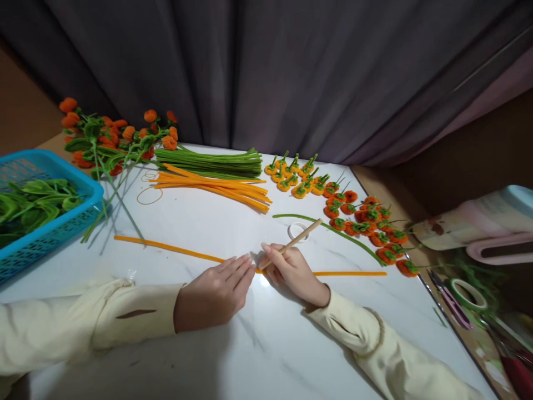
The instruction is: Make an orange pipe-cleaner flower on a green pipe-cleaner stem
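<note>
A long orange pipe cleaner [166,247] lies across the white table from left to right. My left hand [219,291], fingers together, presses on it near its middle; the fingertips partly cover it. Just to the right, my right hand [293,275] grips a thin wooden stick [300,235] like a pen. The lower end of the stick meets the orange pipe cleaner between my hands. Behind my right hand are a white ring [290,233], possibly a tape roll, and a single green pipe cleaner [353,240].
Bundles of green pipe cleaners [212,162] and orange pipe cleaners [212,186] lie at the back. Yellow flower heads [298,191] and orange-red flower heads [370,215] stand right of them. Left are a blue basket [94,191] of leaves and stemmed flowers [112,133]. Scissors [456,305] lie right.
</note>
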`<state>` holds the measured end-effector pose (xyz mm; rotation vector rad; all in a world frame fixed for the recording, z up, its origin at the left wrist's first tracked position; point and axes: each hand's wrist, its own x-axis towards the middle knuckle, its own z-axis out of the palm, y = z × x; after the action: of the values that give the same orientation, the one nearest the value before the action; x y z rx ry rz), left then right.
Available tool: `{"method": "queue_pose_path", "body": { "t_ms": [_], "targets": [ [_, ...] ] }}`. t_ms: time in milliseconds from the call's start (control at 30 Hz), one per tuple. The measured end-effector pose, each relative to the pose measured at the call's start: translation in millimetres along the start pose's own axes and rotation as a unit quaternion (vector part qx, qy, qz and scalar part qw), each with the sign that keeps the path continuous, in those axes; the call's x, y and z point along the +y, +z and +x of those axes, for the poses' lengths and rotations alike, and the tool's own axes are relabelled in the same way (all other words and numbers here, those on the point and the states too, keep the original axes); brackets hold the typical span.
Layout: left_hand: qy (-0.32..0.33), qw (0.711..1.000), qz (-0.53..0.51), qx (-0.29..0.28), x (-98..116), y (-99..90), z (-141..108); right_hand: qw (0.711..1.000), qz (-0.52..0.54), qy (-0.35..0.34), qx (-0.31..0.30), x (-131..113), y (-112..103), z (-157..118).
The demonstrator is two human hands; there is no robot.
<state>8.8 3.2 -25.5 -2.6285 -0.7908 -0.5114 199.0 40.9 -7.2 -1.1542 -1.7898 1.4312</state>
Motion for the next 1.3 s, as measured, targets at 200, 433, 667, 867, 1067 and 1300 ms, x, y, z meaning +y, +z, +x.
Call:
{"method": "queue_pose_path", "body": {
  "t_ms": [200, 433, 667, 867, 1067, 1300],
  "targets": [
    [-0.005, 1.000, 0.001, -0.003, 2, 2.9, 0, 0.998, 0.046, 0.023, 0.023, 4, -2, -1],
    [-0.002, 1.000, 0.009, -0.007, 2, 0.7, 3, 0.988, -0.125, -0.086, -0.006, -1, 0, -4],
    [0.011, 1.000, 0.022, -0.013, 1, -1.0, 3, 0.967, -0.207, -0.139, -0.046, -1, 2, -7],
    [-0.006, 1.000, -0.025, 0.018, -1, -2.9, 5, 0.997, 0.071, 0.031, 0.019, 1, -2, 1],
    [0.014, 0.997, -0.072, 0.010, -6, -5.4, 11, 0.968, 0.232, 0.093, 0.028, -2, -5, 5],
    [0.019, 0.994, -0.104, 0.021, -5, -2.7, 12, 0.956, 0.272, 0.106, 0.040, -2, -5, 6]
  ]
}}
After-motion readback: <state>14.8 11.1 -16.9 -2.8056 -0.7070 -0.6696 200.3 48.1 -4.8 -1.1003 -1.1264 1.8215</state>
